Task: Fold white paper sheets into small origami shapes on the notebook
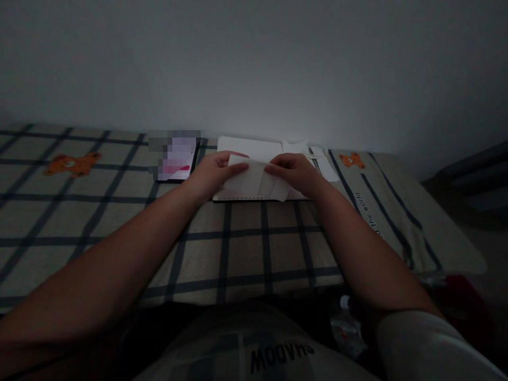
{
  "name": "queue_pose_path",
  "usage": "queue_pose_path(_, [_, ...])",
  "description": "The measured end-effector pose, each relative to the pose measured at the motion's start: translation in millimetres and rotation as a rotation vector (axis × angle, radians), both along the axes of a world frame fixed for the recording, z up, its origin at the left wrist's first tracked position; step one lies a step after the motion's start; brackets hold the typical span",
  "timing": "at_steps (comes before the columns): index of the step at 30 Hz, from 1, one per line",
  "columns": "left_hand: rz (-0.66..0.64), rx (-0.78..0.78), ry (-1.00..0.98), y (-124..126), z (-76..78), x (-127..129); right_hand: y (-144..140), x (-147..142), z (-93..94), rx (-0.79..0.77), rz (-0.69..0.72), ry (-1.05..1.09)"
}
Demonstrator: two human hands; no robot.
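Between my two hands is a thin white sheet of tissue paper [254, 180], pinched along its upper edge. My left hand [219, 172] grips it with thumb and fingers near the middle. My right hand [291, 168] pinches it a little farther right, fingertips close to the left ones. A crease runs down the sheet, and its lower right corner hangs loose. Underneath lies a white notebook [250, 145] with a row of holes along its near edge. White paper pieces [323, 165] lie beyond my right hand, partly hidden by it.
A tablet or phone [180, 159] with a lit, partly blurred screen lies left of the notebook. The checked cloth [190, 254] with orange bear patches covers the table, against a plain wall [254, 69]. A clear plastic bottle [347, 328] stands below the near edge at right.
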State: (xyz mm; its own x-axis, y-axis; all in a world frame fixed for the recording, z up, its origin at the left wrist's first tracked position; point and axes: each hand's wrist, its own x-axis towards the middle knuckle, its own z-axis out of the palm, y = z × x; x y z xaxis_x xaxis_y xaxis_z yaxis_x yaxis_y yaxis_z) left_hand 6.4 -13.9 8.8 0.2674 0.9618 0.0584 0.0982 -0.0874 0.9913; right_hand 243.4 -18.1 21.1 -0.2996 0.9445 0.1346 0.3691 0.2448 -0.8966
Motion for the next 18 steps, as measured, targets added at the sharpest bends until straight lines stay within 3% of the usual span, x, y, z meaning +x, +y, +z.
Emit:
queue_pose_path(5, [-0.026, -0.106, -0.077, -3.9, 2.8, 1.5, -0.3, -2.0, -0.4, -0.076, 0.037, 0.039])
queue_pose_path(11, [0.045, -0.077, -0.012, -9.3, 8.8, 5.8, -3.6, -6.3, 1.0, -0.058, 0.003, 0.048])
queue_pose_path(18, [0.135, -0.045, -0.04, -10.0, 3.0, 7.6, -5.2, -9.0, 3.2, -0.053, -0.061, 0.043])
